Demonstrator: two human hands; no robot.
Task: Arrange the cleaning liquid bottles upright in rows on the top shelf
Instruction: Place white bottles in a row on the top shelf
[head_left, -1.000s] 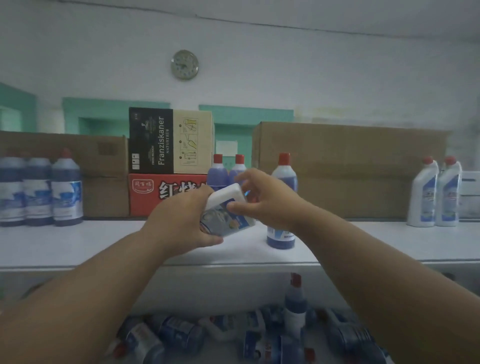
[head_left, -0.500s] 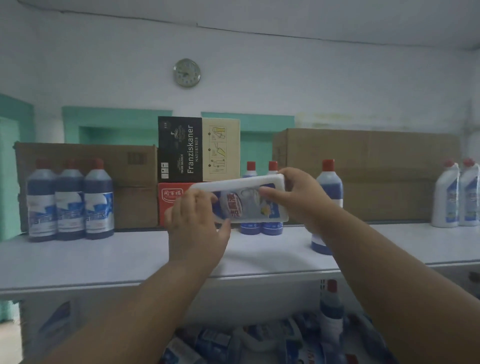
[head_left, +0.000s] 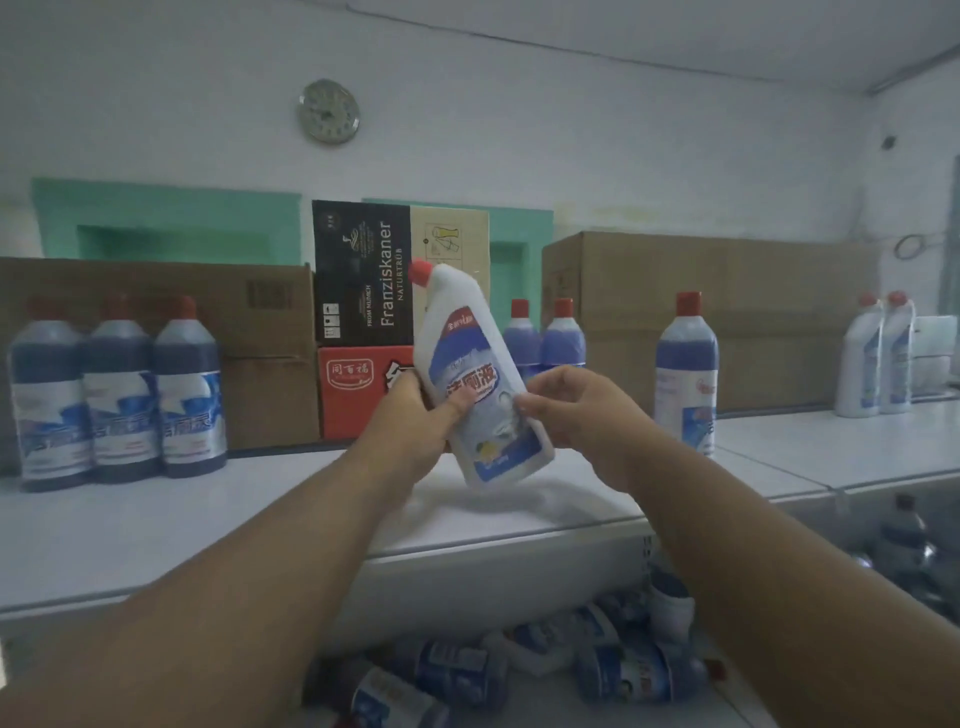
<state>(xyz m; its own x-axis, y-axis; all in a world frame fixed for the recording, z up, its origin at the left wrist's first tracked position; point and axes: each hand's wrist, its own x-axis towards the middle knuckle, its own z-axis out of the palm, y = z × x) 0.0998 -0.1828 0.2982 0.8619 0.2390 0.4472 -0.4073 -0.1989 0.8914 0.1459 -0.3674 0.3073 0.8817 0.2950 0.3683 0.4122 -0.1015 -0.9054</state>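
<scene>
a: far left of the top shelf?
b: three blue bottles standing upright in a row, touching, red caps, in front of a brown carton.

a: moving in?
b: a black franziskaner box stacked on a red box. in front of those, the left hand grips the white bottle from its left side, thumb laid across the label.

a: and the bottle itself?
b: held in the air just above the shelf, tilted with its red cap leaning up and left, label facing the camera.

a: other hand?
b: the right hand holds the same bottle's right edge, fingers curled against it.

a: further right?
b: two blue bottles upright behind the hands, a lone blue bottle upright beside the right wrist, then two white bottles upright at the far right. under the shelf, a heap of bottles lying on their sides.
</scene>
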